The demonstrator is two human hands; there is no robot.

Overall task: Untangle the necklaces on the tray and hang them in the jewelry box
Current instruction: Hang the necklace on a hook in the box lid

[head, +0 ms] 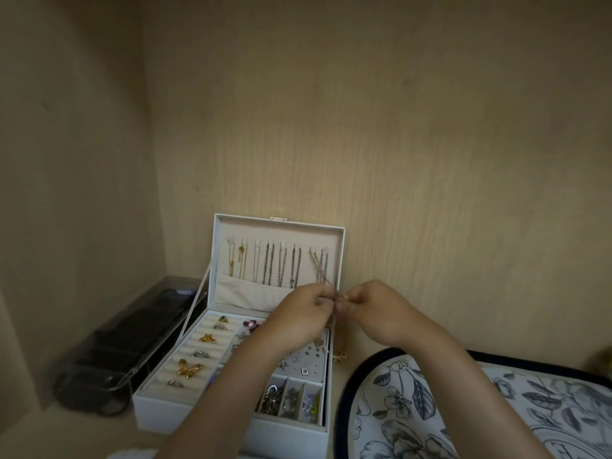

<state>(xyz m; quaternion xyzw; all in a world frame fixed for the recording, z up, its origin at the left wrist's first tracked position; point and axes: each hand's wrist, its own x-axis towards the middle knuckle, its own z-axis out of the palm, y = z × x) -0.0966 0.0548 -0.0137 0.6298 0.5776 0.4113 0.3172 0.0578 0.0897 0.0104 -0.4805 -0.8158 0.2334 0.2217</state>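
Both hands meet in front of the right end of the box (231, 402) lid (342, 253). The left hand (306, 309) and right hand (371, 313) have curled fingers that pinch a thin chain (320, 269) between them, probably at its clasp, though that is too small to see. The chain runs up and left from the fingers toward the far-right hooks (317, 250), slanting across the strands that hang straight there. That crossing is the main risk, since a pull downward or sideways could catch those strands and knot them again, or lift them off their hooks. The grip is only at the fingertips. If it slips, the chain would likely fall into the pocket (245, 293) or among the small pieces in the open compartments below. A hard tug could also rock the upright lid and set the other necklaces (281, 266) swinging together. The tray (430, 409) lies near right, and no necklaces show on its visible part.
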